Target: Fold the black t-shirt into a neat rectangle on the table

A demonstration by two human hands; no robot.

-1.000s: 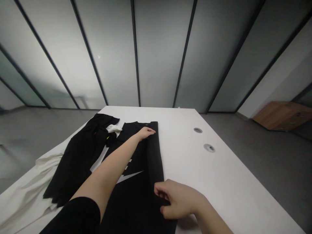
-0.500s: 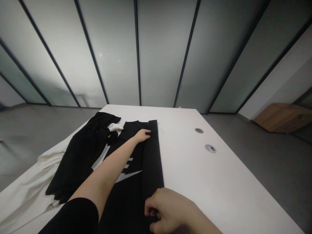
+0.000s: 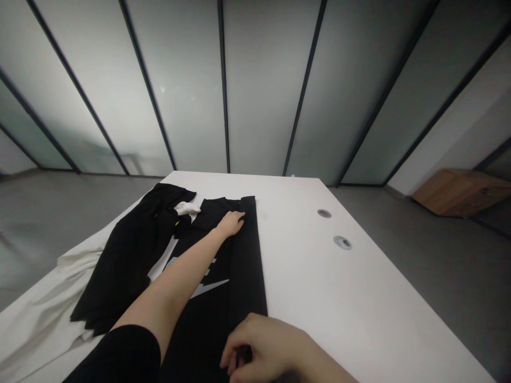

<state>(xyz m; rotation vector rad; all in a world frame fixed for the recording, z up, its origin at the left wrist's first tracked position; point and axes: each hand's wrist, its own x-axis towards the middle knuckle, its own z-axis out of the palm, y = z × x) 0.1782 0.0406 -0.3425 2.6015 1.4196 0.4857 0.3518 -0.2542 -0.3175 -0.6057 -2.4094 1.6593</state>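
Item: black top (image 3: 248, 266) with a white jagged print, lying flat on a white table (image 3: 343, 298), its long axis running directly away from the person, its right side turned in as a long folded strip. Left hand (image 3: 230, 223): open, fingers extended, resting on the far end of the top near the collar, arm reaching across the print; no grip seen. Right hand (image 3: 259, 354): curled, fingers bunched at the near end, closer to the body, partly cut off by the frame; whether it holds cloth cannot be told. Adjacent, left: second black garment (image 3: 131, 260) lying partly on a white cloth (image 3: 32, 303). Far right of table: two round cable grommets (image 3: 324, 213).
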